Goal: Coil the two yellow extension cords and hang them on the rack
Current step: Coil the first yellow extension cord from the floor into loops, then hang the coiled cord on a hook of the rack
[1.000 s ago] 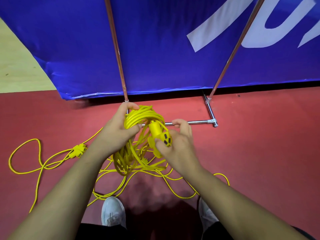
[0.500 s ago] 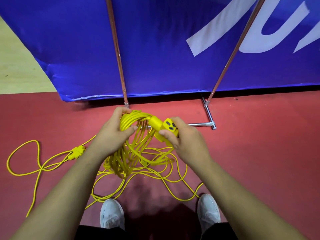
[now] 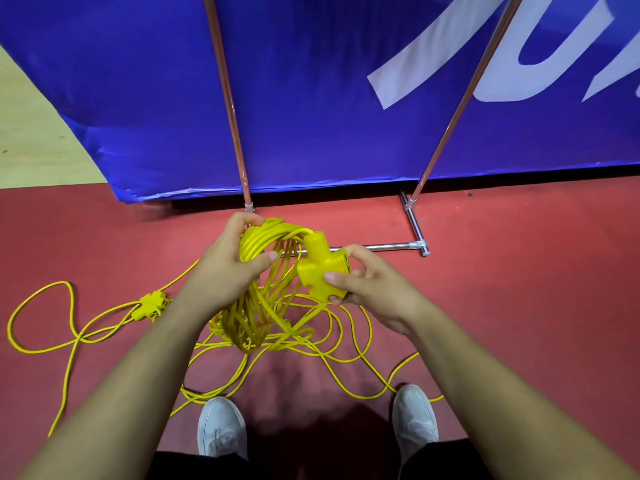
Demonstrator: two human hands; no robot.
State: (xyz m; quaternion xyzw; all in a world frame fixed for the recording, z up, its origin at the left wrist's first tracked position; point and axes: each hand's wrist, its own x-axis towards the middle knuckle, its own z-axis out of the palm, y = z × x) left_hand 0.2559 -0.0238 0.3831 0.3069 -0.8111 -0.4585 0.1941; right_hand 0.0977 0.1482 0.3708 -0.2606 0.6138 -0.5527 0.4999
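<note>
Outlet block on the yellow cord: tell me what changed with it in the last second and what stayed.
The right hand turned the outlet block in its grip: its socket face, which looked toward the camera, now points right, mostly hidden. Nothing was let go. The left hand still grips the top of the coil; the connector on the floor at left lies where it was.

Glossy plastic cords (image 3: 258, 237), shiny metal rack (image 3: 374, 247), sheeny blue banner (image 3: 311, 98).

The person wears pale grey sneakers (image 3: 221, 429) and black trousers (image 3: 187, 466), forearms (image 3: 138, 362) bare
</note>
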